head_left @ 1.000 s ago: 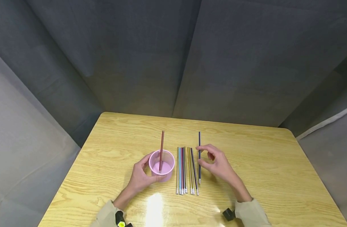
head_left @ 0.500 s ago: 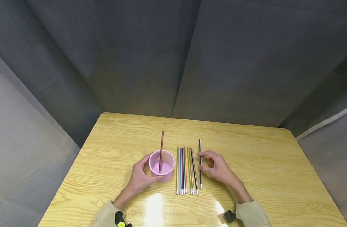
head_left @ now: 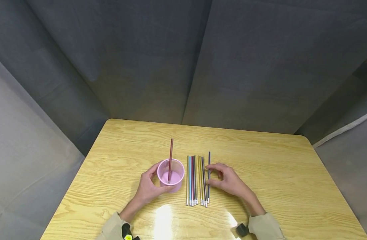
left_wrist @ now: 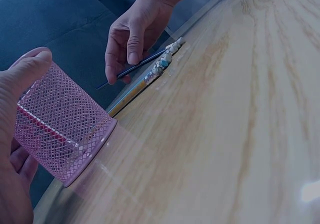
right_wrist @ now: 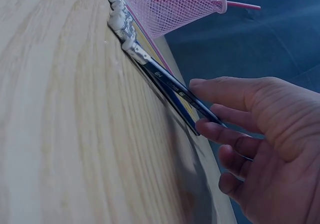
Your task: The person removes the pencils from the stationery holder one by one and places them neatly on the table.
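Note:
A pink mesh pencil cup (head_left: 184, 174) stands on the table with one dark red pencil (head_left: 171, 150) leaning in it. My left hand (head_left: 149, 184) holds the cup from its left side, thumb along the near wall and fingers behind. To the right lies a row of several pencils (head_left: 192, 181), gold, light blue, red and dark, with eraser ends toward me. Just beside the row's right end, my right hand (head_left: 227, 180) pinches a dark blue pencil (right_wrist: 167, 78) between thumb and fingers. Its white eraser end sits close to the other erasers in the right wrist view.
The wood-grain table (head_left: 276, 166) extends to both sides, with its far edge in front of a dark grey curtain (head_left: 141, 66). A lighter grey cloth (head_left: 27, 160) hangs at the left. Light glares off the tabletop (head_left: 163, 220) near me.
My right hand has brought the dark blue pencil toward me and then left, closer to the row. The row's rightmost pencil has shifted slightly left. My left hand and the cup stay put.

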The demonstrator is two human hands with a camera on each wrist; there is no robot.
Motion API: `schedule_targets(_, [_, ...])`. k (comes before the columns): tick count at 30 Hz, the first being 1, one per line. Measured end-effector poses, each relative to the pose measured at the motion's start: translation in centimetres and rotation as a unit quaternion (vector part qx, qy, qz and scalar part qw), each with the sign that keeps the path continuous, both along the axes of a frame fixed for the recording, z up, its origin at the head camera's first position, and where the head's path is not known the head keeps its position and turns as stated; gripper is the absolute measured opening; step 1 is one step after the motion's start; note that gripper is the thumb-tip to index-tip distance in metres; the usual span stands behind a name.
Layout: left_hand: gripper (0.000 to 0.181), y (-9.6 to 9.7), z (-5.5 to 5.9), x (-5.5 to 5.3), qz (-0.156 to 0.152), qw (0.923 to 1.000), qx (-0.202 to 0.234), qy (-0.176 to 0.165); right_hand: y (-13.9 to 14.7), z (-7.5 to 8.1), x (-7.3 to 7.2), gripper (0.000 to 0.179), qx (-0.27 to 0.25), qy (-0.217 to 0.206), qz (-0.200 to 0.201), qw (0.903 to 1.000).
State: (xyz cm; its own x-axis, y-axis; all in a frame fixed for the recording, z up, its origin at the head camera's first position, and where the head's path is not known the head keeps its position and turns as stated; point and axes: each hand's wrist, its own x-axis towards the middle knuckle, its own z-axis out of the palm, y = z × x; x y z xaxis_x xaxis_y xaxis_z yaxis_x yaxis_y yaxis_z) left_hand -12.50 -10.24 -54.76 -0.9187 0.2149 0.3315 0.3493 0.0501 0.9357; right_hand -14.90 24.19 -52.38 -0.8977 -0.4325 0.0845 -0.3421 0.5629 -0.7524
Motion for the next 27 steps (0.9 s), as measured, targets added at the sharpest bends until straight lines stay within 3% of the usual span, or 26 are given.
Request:
schedule_targets(14, [0.087, 0.05, 0.28, 0.11, 0.000, 1.0000, 0.001, -0.004, -0.45, 0.34, 0.06, 0.049, 0.049, -0.010, 0.010, 0.9987])
schedule_targets(27, [0.086, 0.01, 0.26, 0.11, -0.002, 1.0000, 0.002, -0.002, -0.66, 0.37, -0.16, 0.035, 0.048, 0.017, 0.011, 0.9986])
